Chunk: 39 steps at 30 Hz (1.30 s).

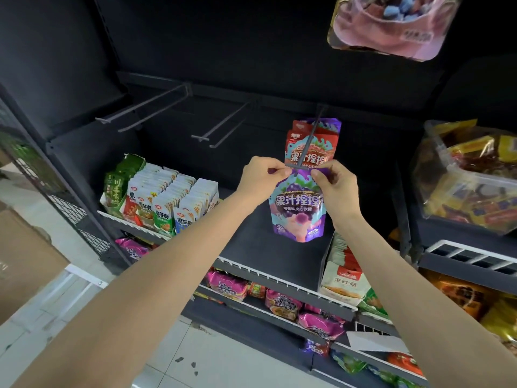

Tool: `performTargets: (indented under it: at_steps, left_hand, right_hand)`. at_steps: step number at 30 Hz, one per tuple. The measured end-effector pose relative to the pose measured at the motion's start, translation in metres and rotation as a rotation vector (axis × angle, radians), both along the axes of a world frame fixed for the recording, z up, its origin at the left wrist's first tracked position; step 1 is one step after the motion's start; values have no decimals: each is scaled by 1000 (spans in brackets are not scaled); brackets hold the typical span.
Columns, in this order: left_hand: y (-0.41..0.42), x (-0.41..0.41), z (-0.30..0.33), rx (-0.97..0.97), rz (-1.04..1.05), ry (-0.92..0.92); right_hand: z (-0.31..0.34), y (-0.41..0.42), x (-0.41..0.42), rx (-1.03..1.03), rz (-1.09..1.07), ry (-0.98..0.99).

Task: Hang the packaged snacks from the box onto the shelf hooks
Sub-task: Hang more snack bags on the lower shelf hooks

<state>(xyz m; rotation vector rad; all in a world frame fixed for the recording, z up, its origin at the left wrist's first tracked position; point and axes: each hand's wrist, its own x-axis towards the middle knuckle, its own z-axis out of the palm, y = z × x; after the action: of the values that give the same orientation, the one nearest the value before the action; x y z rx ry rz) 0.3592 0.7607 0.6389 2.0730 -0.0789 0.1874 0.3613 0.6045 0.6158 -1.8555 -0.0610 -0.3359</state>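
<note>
Both hands are raised to the front tip of the right-hand shelf hook (307, 144). The left hand (258, 179) pinches the top left corner of a purple grape gummy pouch (298, 208) between thumb and forefinger, the other fingers curled. The right hand (337, 186) pinches the top right corner in the same way. The pouch hangs upright between the two hands, its top edge level with the hook's front crossbar; whether the hang hole is already on the prong cannot be told. A red strawberry gummy pouch (312, 147) hangs on the same hook directly behind, with another purple pouch partly visible behind that. Two empty hooks (145, 107) project from the back rail to the left. Below them, on the shelf (251, 247), stands a row of konjac snack packets (165, 197). A clear bin of yellow packets (472, 180) sits at the right
</note>
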Motion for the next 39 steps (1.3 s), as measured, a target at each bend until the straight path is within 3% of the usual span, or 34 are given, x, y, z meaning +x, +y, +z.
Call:
performTargets:
  at_steps: [5,9,14,19,22,27,32,39]
  left_hand:
    - [-2,14,-4,80,52,-83]
    - [-12,44,-1,132,119,-217]
    - [-24,78,-8,245,170,-356]
    - [-28,112,-13,481,-113,-117]
    - [-29,118,-14,515,-148,-26]
    - [-24,99,-16,619,-29,-158]
    - [8,61,-20,546,65,-202]
    - [127,-18,-49,468,236,-68]
  right_hand:
    - [0,-2,3,-127,-15,-133]
    - [0,-7,24,-370,-64,-244]
    - [7,-7,60,-470,-119,-174]
    - [13,-15,88,-751,-91,-115]
    - [14,-16,90,-840,-58,-90]
    - [-10,-10,66,-768,-137,-175]
    - [-26,19,45,-602,97,28]
    - [-30,135,12,-536,318,-44]
